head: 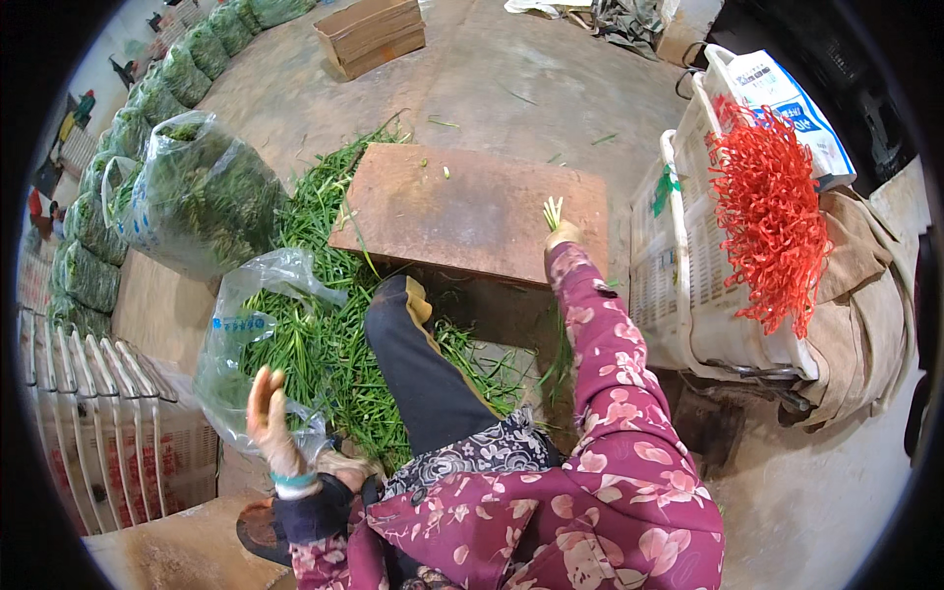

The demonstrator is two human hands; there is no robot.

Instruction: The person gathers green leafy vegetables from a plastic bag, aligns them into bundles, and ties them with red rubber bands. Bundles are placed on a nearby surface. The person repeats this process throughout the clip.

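Observation:
My right hand (563, 234) grips a small bunch of slender leafy greens (552, 211) near the right end of a wooden board (472, 214). Their pale cut ends point away from me, and green leaves hang down past the board's near edge below my sleeve. My left hand (267, 424) is raised with the palm turned inward, holding nothing. It is nearest to a clear plastic bag (221, 369), which lies over a large heap of loose green leaves (324, 346). Tiny pale stem pieces (446, 172) lie on the board.
A filled plastic bag of greens (210, 192) stands left, before a row of packed bags (92, 221). White crates (110, 435) are at lower left. On my right, red ties (771, 221) hang over a white plastic crate (656, 295). A cardboard box (372, 37) sits farther off.

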